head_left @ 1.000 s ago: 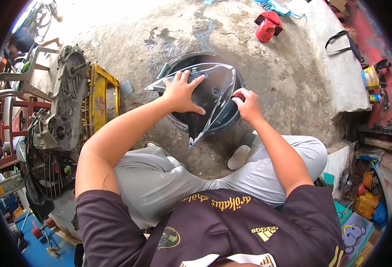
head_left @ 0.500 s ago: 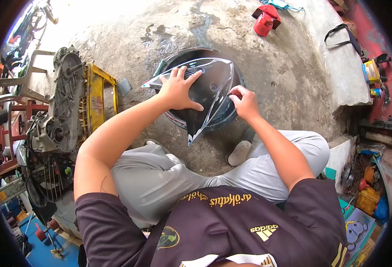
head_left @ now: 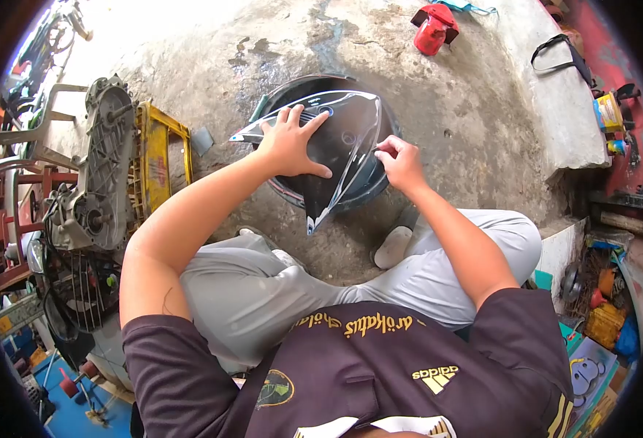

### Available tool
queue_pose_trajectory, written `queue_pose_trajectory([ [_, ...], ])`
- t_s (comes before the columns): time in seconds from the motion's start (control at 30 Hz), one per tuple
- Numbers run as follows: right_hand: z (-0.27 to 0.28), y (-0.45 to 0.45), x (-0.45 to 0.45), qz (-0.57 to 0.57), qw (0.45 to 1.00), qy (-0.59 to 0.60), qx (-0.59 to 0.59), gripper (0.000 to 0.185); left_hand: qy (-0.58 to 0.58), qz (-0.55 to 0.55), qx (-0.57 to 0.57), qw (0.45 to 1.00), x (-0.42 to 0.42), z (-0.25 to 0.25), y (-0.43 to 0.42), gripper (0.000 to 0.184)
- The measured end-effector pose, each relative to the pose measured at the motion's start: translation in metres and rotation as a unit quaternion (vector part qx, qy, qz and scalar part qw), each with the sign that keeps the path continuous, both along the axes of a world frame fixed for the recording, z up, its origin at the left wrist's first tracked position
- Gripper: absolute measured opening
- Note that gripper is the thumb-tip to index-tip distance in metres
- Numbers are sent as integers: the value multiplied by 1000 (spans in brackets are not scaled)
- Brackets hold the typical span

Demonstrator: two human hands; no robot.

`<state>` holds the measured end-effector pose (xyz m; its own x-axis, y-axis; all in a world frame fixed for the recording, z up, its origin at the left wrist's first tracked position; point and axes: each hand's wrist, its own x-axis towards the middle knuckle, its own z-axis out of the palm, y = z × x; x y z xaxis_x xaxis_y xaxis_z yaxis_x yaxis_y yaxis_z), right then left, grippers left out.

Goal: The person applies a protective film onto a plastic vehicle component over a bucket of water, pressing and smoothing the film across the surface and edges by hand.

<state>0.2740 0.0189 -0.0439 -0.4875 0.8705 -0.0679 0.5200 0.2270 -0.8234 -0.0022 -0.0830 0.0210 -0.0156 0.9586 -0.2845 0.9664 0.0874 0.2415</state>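
Note:
A glossy black, roughly triangular panel (head_left: 331,152) with bright reflective edges rests over a dark round basin (head_left: 292,191) on the floor. It has vents and a round hole near its far side. My left hand (head_left: 292,144) lies on the panel's left part, fingers spread and thumb stretched toward its middle. At the right edge of the panel is my right hand (head_left: 402,160), thumb and fingers pinched together. Whatever sits between those fingertips, perhaps the edge itself or something small, is too small to make out.
A grey metal engine casing (head_left: 102,164) and a yellow crate (head_left: 162,150) stand to the left. A red container (head_left: 432,33) is on the concrete floor (head_left: 475,117) beyond the basin. A concrete ledge (head_left: 555,124) runs along the right, with assorted parts below it.
The panel and both hands appear slightly higher in view, along with small shifts of the whole scene. Both hands keep nearly the same pose on the panel.

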Motion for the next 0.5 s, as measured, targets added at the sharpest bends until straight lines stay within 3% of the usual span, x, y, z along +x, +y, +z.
queue_pose_trajectory([
  [0.5,3,-1,0,1,1000,-25,-16,15,2,2,-1,1000,1,2,-1,126],
])
